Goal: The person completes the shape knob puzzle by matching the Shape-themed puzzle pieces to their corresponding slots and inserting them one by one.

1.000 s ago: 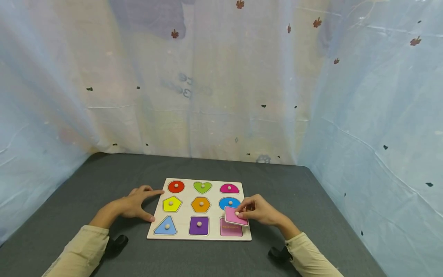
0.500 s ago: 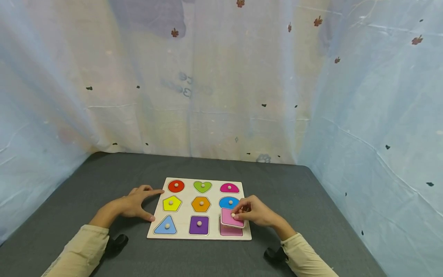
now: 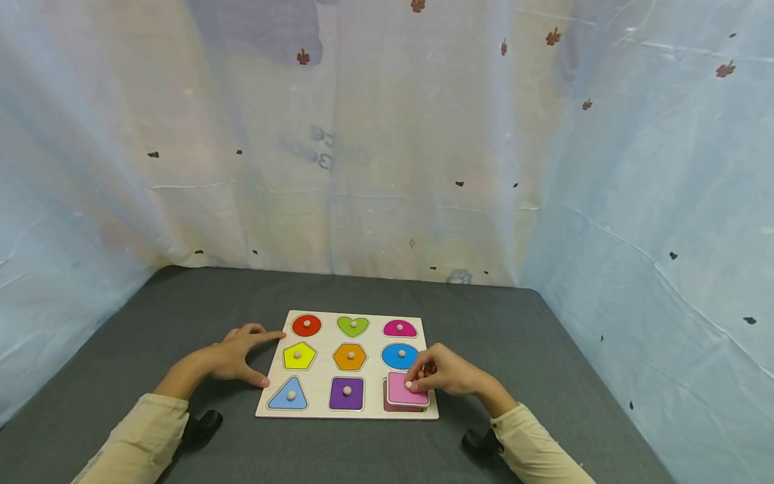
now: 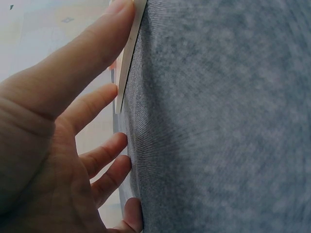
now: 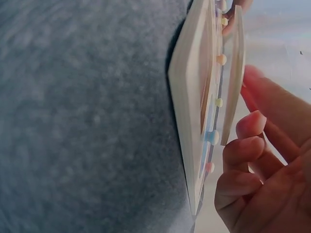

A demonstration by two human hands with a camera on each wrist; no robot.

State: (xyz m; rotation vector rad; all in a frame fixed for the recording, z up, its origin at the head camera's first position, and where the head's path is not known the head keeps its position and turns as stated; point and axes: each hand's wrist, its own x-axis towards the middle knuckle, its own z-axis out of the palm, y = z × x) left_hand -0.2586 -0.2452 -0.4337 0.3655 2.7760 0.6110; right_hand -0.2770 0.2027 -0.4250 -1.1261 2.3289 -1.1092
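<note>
A wooden peg puzzle board (image 3: 318, 382) lies flat, with colored shapes seated in it. My right hand (image 3: 450, 372) pinches the knob of a pink square puzzle piece (image 3: 402, 395) over the front right recess. In the right wrist view the piece (image 5: 236, 82) stands tilted, apart from the board (image 5: 187, 107); its knob is hidden by the fingers. My left hand (image 3: 237, 354) rests at the board's left edge, thumb and index finger spread straight and touching it. The left wrist view shows that hand (image 4: 58, 131) with its other fingers extended past the board's edge (image 4: 127, 63).
Nearest the pink piece are a purple square (image 3: 338, 401) and a blue oval (image 3: 393, 358), both with knobs. Grey cloth (image 3: 338, 450) covers the table. Pale patterned curtains (image 3: 363, 228) enclose the back and sides. Dark straps (image 3: 202, 427) show by both wrists.
My right hand has brought the pink piece down and slightly left, then back a little to the right, closer over its recess. The left hand stays in place.
</note>
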